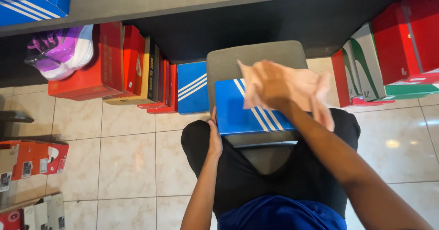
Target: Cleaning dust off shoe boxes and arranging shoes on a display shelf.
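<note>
Blue shoebox rests on the grey stool between the knees. Left hand grips its near-left corner. Right hand, blurred, closes on pink tissue paper above it. Judged: box light, rigid, best held at edges; paper flimsy, tears easily.

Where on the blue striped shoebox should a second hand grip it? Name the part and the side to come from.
Grip the right short end of the blue shoebox, coming in from the right. The box lies flat on the grey stool, the left hand already braces its left edge, and the right hand with the pink cloth covers the top. The far edge under the cloth is hidden.
</note>
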